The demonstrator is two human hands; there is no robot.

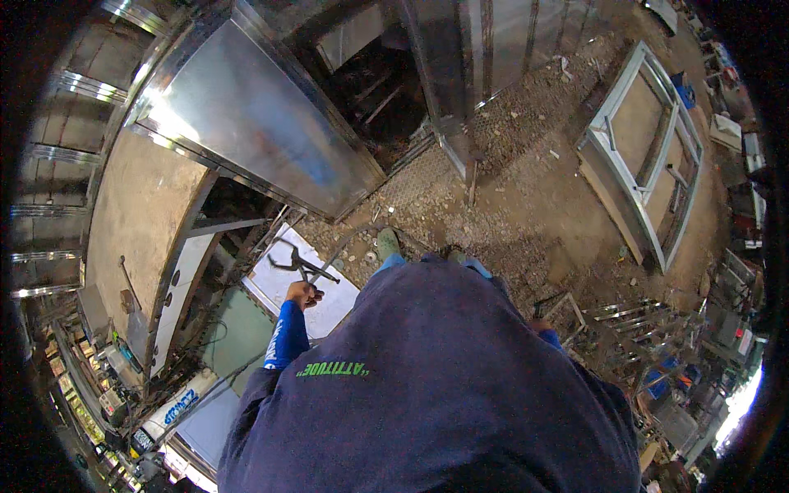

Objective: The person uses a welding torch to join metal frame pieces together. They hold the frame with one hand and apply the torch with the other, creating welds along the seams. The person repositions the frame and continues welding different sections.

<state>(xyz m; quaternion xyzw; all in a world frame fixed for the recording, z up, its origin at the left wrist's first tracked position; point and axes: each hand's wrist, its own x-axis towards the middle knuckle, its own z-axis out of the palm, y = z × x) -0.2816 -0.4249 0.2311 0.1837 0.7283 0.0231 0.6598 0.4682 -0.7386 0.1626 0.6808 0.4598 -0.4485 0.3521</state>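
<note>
Left fingers (pixel 306 292) clenched on locking pliers (pixel 300 264), above white sheet (pixel 329 308) edge; right hand hidden.

Dim daylight, glare on steel panel (pixel 246 115), fisheye-bent edges

Showing dark navy shirt (pixel 444 386) with small green lettering, bright blue sleeve (pixel 286 335) with white markings. Gripping dark grey, almost black pliers (pixel 302 264) in left hand (pixel 302 293). Lying under them, white sheet (pixel 316 304). Gleaming silver steel panel (pixel 255 115) with bluish reflection. Spreading brown, speckled dirt floor (pixel 534 205). Lying there, silver-grey frame (pixel 649 156) around tan boards. Peeking out, green boot (pixel 387 243).
</note>
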